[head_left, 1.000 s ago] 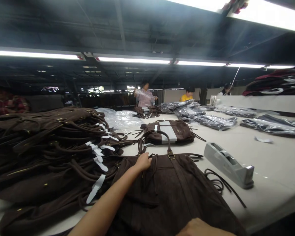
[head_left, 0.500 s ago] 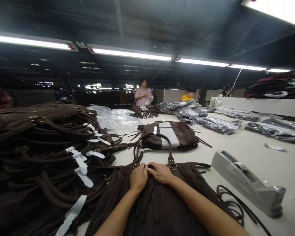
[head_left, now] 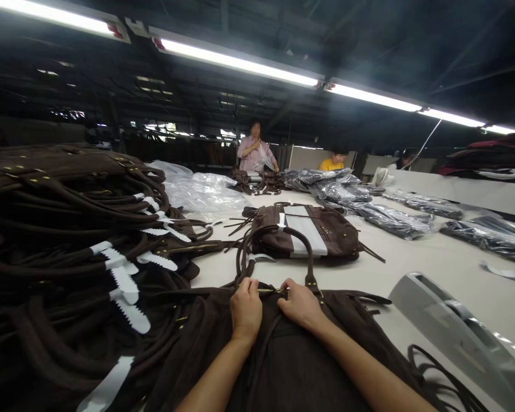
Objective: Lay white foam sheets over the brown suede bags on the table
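Left hand (head_left: 245, 312) and right hand (head_left: 299, 303), both closed, pinch the brass zipper (head_left: 270, 290) of a dark brown suede tote (head_left: 278, 355) lying on a pale worktable (head_left: 416, 263), beneath fluorescent tube lights (head_left: 236, 60) on a dark ceiling (head_left: 369, 46).

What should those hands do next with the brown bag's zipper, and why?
Probably draw the zipper along the top of the brown bag: the left hand and right hand sit either side of its metal teeth, so a small pull seems easiest.

Two hands (head_left: 245, 312), two separate brown handbags (head_left: 302, 233), one tape dispenser (head_left: 459, 337), three co-workers (head_left: 255, 151).
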Demonstrator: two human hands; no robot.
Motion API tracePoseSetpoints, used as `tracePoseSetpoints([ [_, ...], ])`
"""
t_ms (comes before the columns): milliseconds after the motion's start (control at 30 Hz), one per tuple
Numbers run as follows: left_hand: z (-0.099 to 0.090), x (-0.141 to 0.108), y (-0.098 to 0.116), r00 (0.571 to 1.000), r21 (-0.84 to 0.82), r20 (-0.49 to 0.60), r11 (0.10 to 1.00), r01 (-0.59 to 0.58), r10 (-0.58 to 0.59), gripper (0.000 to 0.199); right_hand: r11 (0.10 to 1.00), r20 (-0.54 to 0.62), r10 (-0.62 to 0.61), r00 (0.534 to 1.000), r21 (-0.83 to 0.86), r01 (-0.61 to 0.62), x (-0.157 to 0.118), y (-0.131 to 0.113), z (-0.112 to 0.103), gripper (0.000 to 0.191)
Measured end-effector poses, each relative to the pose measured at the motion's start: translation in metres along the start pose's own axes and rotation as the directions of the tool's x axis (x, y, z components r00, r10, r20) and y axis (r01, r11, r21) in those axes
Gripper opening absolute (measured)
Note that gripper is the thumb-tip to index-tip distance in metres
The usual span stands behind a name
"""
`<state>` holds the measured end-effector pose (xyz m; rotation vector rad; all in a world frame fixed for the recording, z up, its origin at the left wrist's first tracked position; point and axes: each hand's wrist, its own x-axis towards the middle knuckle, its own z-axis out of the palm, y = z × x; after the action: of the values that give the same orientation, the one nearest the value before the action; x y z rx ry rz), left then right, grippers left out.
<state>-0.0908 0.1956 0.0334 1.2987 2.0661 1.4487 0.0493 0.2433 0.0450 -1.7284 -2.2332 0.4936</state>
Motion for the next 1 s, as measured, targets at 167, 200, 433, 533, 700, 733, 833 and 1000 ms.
tracePoseSetpoints([
  [167, 0.001, 0.001, 0.0, 1.0, -0.185, -0.013, 0.982, -0.02, 0.018, 0.029, 0.999, -0.124, -0.002, 0.992, 0.054, 0.008, 0.0, 0.006, -0.002, 0.025],
  [200, 0.002, 0.001, 0.0, 1.0, -0.222, -0.011, 0.975, -0.026, 0.024, 0.029, 0.997, -0.144, -0.007, 0.99, 0.079, 0.018, 0.001, 0.009, -0.003, 0.024],
  [433, 0.005, 0.003, -0.002, 0.99, -0.345, -0.032, 0.928, -0.14, 0.138, 0.032, 0.674, 0.038, -0.018, 0.999, 0.739, -0.016, 0.012, 0.022, 0.005, 0.021],
  [533, 0.006, -0.001, 0.001, 0.961, -0.334, -0.02, 0.904, -0.267, 0.277, 0.028, 0.43, 0.077, -0.17, 0.982, 0.903, 0.004, 0.015, 0.019, 0.01, 0.038],
  [700, 0.004, -0.008, 0.006, 0.851, -0.289, -0.011, 0.813, -0.505, 0.525, 0.023, 0.367, 0.022, -0.296, 0.955, 0.926, 0.092, 0.017, 0.015, 0.011, 0.039],
  [733, 0.004, -0.009, 0.006, 0.832, -0.28, -0.014, 0.796, -0.536, 0.555, 0.023, 0.392, -0.002, -0.293, 0.956, 0.912, 0.122, 0.016, 0.015, 0.011, 0.036],
  [833, 0.003, -0.01, 0.007, 0.778, -0.28, 0.001, 0.747, -0.603, 0.628, 0.022, 0.596, -0.135, -0.275, 0.952, 0.753, 0.279, 0.009, 0.011, 0.011, 0.033],
  [1000, 0.001, -0.008, 0.007, 0.75, -0.268, 0.002, 0.724, -0.636, 0.661, 0.019, 0.815, -0.269, -0.265, 0.926, 0.451, 0.364, 0.006, 0.007, 0.003, 0.023],
])
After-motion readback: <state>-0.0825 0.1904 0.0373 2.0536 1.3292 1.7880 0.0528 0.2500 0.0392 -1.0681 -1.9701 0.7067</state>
